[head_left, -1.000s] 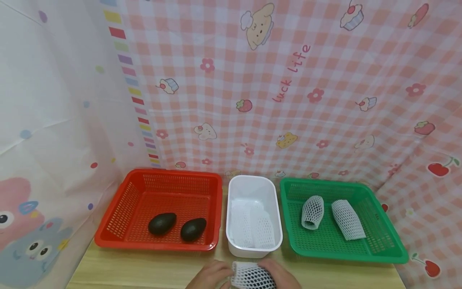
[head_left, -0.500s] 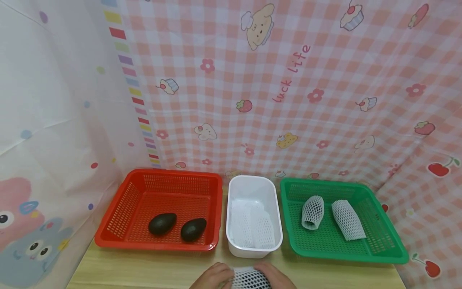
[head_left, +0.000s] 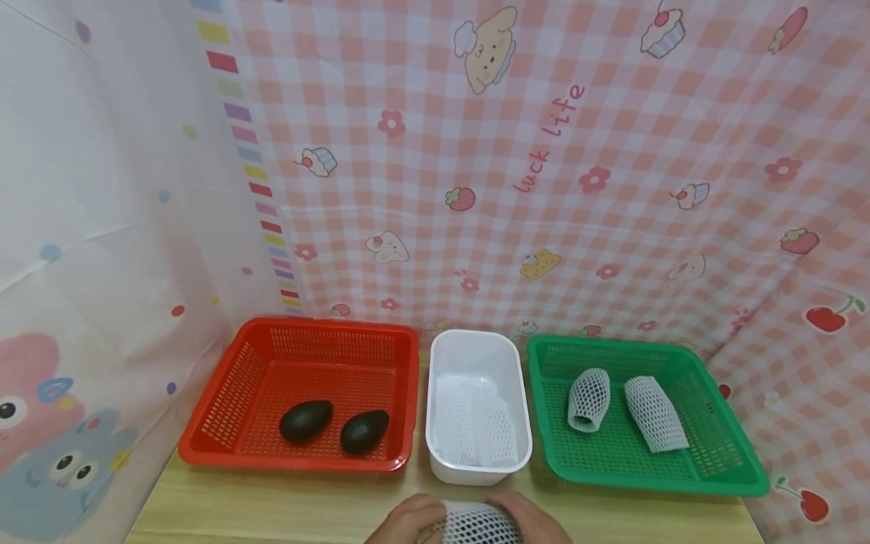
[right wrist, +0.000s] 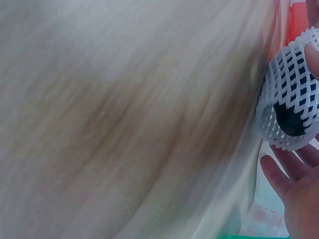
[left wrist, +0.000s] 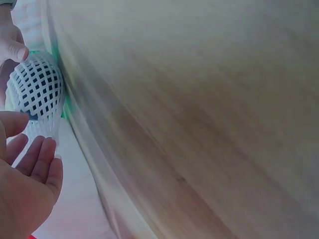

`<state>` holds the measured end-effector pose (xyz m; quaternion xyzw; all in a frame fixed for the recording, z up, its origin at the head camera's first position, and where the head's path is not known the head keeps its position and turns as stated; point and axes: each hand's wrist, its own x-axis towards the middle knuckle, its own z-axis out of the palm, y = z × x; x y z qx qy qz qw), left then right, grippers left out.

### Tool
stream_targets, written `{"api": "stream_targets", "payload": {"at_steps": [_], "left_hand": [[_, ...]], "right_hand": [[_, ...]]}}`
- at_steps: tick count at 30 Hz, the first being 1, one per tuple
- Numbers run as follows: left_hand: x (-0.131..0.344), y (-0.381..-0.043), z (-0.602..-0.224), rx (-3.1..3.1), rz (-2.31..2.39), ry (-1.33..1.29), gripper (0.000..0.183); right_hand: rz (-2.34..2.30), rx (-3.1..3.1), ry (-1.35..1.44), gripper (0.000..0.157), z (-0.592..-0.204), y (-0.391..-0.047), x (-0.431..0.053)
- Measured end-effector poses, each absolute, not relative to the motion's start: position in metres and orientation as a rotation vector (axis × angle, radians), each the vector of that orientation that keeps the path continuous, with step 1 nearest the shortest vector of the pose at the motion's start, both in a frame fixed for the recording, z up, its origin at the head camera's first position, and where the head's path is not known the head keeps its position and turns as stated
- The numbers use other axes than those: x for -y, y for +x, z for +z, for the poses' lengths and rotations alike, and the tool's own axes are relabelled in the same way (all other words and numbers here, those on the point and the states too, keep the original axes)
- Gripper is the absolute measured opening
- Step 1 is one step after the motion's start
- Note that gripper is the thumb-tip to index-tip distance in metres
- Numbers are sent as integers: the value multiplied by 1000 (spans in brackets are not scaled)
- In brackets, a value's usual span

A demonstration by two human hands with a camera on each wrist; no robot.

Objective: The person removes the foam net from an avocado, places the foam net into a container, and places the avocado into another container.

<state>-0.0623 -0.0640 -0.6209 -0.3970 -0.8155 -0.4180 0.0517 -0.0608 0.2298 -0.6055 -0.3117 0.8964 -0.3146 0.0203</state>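
Between both hands, at the bottom edge of the head view, is a dark avocado inside a white foam net sleeve. My left hand holds the sleeve's left end, its thumb by a dark patch of avocado in the left wrist view. My right hand grips the other end, where the right wrist view shows the dark avocado tip in the sleeve's opening. Two bare avocados lie in the red basket. Two netted ones lie in the green basket.
A white plastic bin stands between the baskets, with flat foam nets inside. All three containers stand on a wooden table. A pink checked cloth hangs behind, and a pale printed cloth hangs at the left.
The left hand has closed in on the sleeve's left end. Both hands and the netted avocado have shifted slightly, first downward, then a little right. Baskets and bin are unchanged.
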Motion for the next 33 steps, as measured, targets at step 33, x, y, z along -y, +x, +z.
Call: {"api": "stream_targets", "payload": {"at_steps": [33], "left_hand": [[51,-72,-619,2548,-1388,-1283,42]], "right_hand": [[-1475,-2579,-1213,47,-637,-63,-246]]}}
